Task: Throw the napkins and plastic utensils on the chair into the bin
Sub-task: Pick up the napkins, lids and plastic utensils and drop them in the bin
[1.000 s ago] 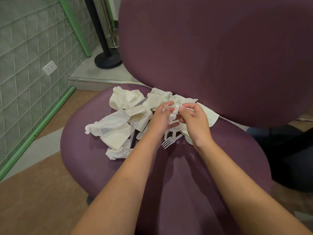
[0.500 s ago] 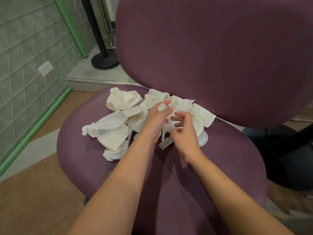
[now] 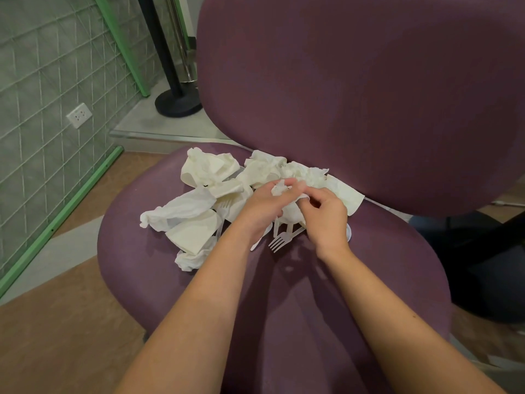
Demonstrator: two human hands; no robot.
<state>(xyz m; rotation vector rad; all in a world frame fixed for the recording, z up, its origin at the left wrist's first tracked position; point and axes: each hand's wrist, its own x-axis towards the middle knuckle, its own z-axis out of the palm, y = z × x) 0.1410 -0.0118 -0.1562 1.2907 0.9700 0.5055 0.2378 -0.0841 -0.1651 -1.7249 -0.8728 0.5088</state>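
Observation:
Several crumpled white napkins [image 3: 196, 214] lie heaped at the back of the purple chair seat [image 3: 284, 308]. White plastic forks [image 3: 279, 240] poke out from under the heap, near my wrists. My left hand [image 3: 262, 207] holds a small wad of napkin [image 3: 279, 189] in its curled fingers. My right hand [image 3: 326, 214] is right beside it, fingers curled and pinching a napkin edge [image 3: 302, 198] over the pile. No bin is in view.
The chair's tall purple backrest [image 3: 369, 95] rises just behind the pile. A black post base [image 3: 177, 103] stands on the floor behind it. A green-framed wire-mesh wall [image 3: 56, 109] with a socket [image 3: 79, 115] runs along the left.
Both hands have kept gathering napkin at the middle of the pile. The right hand dipped toward the forks, then came back up against the left.

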